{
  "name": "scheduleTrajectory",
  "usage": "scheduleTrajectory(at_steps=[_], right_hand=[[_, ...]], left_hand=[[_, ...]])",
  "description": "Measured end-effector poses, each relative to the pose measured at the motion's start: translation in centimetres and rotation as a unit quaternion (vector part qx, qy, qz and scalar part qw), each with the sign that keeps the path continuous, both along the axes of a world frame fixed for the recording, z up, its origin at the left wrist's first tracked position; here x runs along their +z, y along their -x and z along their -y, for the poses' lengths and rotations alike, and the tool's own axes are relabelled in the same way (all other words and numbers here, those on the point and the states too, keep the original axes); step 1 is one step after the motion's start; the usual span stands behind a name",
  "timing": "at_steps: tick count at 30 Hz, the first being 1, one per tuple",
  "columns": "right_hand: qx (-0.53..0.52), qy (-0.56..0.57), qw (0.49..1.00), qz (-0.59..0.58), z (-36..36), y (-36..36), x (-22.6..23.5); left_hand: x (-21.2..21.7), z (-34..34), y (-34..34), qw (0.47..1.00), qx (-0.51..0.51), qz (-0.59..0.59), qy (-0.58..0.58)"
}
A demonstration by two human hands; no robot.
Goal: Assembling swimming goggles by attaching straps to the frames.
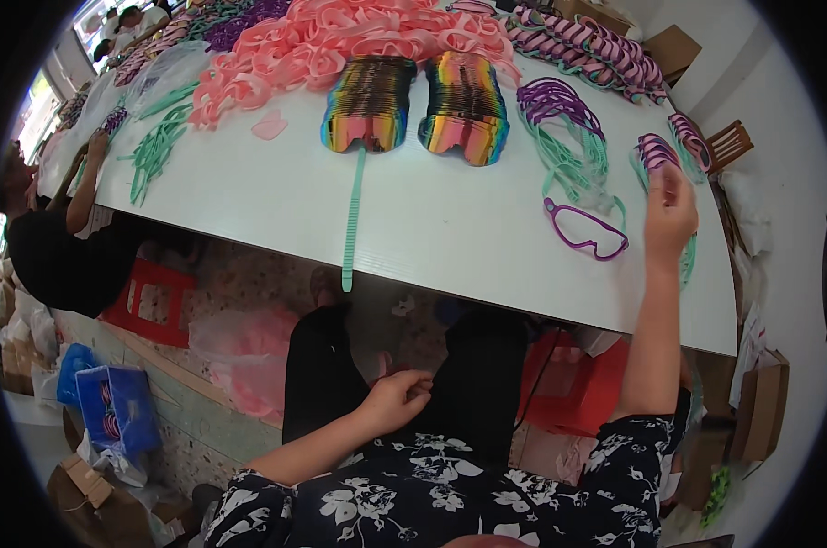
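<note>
A: What's closest to the camera?

B: The left hand (397,395), resting in the lap below the table (413,228) edge. Its fingers are curled in loosely; I can't tell whether they hold anything.

A: And the right hand (669,215)?

B: Raised over the table's right side, fingers pressed together at the tips, reaching into a pile of purple goggle frames (656,151) with green straps. Whether it actually pinches one, I cannot tell.

A: Anything lying near it?

B: A single purple goggle frame (587,233) lies flat on the table just left of that hand. Left of it, a long green strap (351,224) hangs over the near edge.

A: Further back?

B: Two stacks of rainbow mirrored lenses (418,105) side by side, another heap of purple frames with green straps (560,128) to their right, then a big pile of pink straps (340,41) at the far side. Loose green straps (158,142) lie at far left, where another person (62,247) sits at the table.
</note>
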State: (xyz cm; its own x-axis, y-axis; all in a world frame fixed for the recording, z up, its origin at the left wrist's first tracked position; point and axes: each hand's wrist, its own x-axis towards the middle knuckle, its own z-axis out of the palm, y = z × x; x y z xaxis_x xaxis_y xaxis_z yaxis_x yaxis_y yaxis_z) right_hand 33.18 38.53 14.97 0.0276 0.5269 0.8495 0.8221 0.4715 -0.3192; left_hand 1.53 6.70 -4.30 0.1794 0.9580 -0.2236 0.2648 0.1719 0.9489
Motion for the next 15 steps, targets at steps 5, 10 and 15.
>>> scheduleTrajectory(at_steps=[5, 10, 15], right_hand=[[0.248, 0.038, 0.958, 0.139, 3.3, 15.3, -1.0], [0.137, 0.073, 0.968, 0.196, -0.4, 21.9, -3.5], [0.079, 0.054, 0.974, 0.207, -1.7, 21.9, -5.2]], left_hand=[[1.6, 0.9, 1.1, 0.994, 0.002, -0.022, -0.105], [4.3, 2.5, 5.9, 0.981, 0.070, -0.048, -0.172], [9.7, -0.7, 14.7, 0.922, 0.195, -0.080, -0.326]])
